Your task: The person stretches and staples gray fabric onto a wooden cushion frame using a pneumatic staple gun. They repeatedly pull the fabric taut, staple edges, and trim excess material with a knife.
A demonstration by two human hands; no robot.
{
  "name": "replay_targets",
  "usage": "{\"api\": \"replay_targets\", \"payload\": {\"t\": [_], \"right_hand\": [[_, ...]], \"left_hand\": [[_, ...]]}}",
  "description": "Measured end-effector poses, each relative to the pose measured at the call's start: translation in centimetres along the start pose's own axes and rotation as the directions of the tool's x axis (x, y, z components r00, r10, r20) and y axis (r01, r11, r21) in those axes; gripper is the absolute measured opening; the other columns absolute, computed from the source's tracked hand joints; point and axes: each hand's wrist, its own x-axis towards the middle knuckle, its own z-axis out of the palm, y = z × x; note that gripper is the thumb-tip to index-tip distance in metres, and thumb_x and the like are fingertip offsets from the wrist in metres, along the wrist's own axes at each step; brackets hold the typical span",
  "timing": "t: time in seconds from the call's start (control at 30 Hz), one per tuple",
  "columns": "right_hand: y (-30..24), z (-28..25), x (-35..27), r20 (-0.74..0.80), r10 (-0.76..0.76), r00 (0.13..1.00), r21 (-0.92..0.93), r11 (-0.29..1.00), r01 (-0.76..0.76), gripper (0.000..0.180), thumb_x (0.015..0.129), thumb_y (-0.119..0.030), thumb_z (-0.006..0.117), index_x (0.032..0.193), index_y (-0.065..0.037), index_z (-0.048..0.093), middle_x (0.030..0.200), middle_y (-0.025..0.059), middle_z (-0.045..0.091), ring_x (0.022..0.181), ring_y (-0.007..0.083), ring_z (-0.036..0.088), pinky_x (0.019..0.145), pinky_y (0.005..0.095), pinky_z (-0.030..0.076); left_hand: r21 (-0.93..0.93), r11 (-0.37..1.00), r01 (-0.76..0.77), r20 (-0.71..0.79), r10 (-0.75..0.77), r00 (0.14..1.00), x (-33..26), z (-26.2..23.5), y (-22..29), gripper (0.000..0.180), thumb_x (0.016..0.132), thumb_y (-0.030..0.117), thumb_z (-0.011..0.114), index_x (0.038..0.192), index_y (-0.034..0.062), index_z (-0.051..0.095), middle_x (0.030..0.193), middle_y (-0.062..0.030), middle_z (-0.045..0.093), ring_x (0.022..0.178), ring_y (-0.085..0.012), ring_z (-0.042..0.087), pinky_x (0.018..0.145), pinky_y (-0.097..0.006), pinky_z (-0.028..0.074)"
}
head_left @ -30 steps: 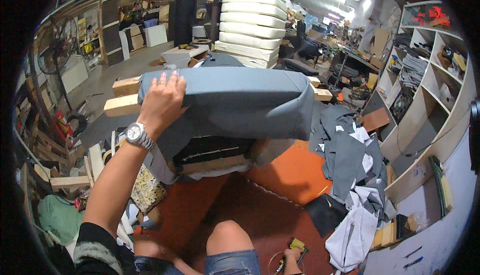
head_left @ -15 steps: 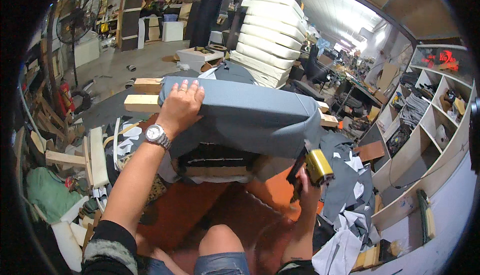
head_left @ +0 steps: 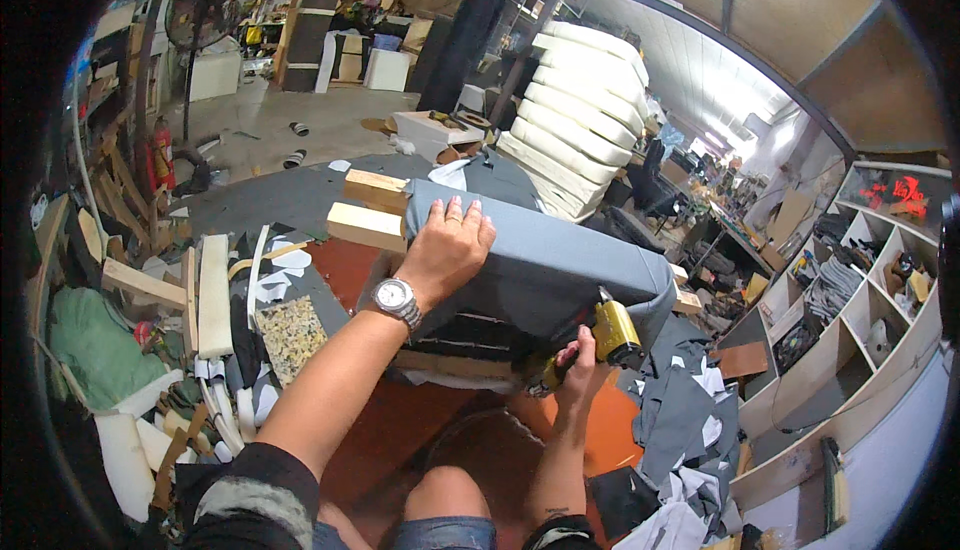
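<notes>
A grey fabric-covered furniture frame [head_left: 560, 250] lies across in front of me, with two bare wooden bars [head_left: 365, 226] jutting from its left end. My left hand [head_left: 448, 258] rests flat on the frame's top near that end, fingers stretched out. My right hand [head_left: 578, 375] is wrapped round the handle of a yellow and black staple gun [head_left: 616, 336]. The gun's nose points up at the fabric on the near side, close to the right end; whether it touches cannot be made out. Below the fabric, a dark opening [head_left: 480, 330] shows in the frame.
Grey fabric scraps [head_left: 680, 420] heap up on the right beside a wooden shelf unit [head_left: 850, 350]. To the left lie foam strips [head_left: 214, 295], wood offcuts [head_left: 145, 282] and a green bundle [head_left: 95, 350]. Tall white foam cushions [head_left: 580, 100] stand stacked behind the frame.
The view has shifted, so the frame sits lower and further right. The staple gun has turned, its nose now up against or near the fabric. My left hand stays on the frame's left end.
</notes>
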Motion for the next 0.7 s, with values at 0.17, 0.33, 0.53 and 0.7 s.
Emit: {"api": "replay_targets", "payload": {"t": [0.17,0.33,0.53,0.7], "right_hand": [[-0.2,3.9,-2.9,0.019,-0.018,1.000,0.026,1.000,0.017,0.017,0.100,-0.018,0.068,0.093,-0.006,0.059,0.064,0.0000,0.052,0.050,0.0109,0.049,0.049,0.0301,0.045],[0.1,6.8,-5.8,0.056,-0.016,0.998,0.016,1.000,0.015,0.015,0.100,-0.014,0.067,0.102,-0.001,0.062,0.067,0.0026,0.055,0.053,0.0131,0.054,0.051,0.0307,0.048],[-0.1,9.7,-8.5,0.190,-0.120,0.974,-0.090,0.986,0.139,0.013,0.102,-0.011,0.064,0.108,0.000,0.063,0.072,0.0016,0.057,0.054,0.0118,0.054,0.051,0.0293,0.048],[1.4,10.8,-9.8,0.230,-0.081,0.970,-0.127,0.986,0.112,0.012,0.101,-0.008,0.066,0.111,-0.001,0.064,0.076,0.0004,0.058,0.055,0.0094,0.053,0.049,0.0268,0.044]], "left_hand": [[0.024,1.000,0.005,0.009,-0.006,1.000,-0.1,0.1,-0.2,0.029,0.098,0.017,0.056,0.119,0.0002,0.068,0.130,-0.0237,0.071,0.117,-0.0432,0.071,0.102,-0.059,0.054],[0.013,1.000,0.006,-0.016,-0.006,1.000,-0.4,0.5,-0.3,0.029,0.098,0.018,0.058,0.119,0.0013,0.070,0.128,-0.0226,0.073,0.116,-0.0415,0.072,0.100,-0.058,0.055],[-0.025,1.000,0.015,-0.027,-0.015,1.000,-0.4,0.5,-0.6,0.029,0.097,0.018,0.059,0.118,0.0017,0.072,0.128,-0.0222,0.073,0.115,-0.0408,0.073,0.101,-0.057,0.054],[-0.093,0.995,0.041,0.035,-0.038,0.999,-0.6,0.0,-1.0,0.034,0.099,0.017,0.057,0.129,0.0049,0.068,0.131,-0.0202,0.072,0.119,-0.0403,0.071,0.104,-0.055,0.053]]}}
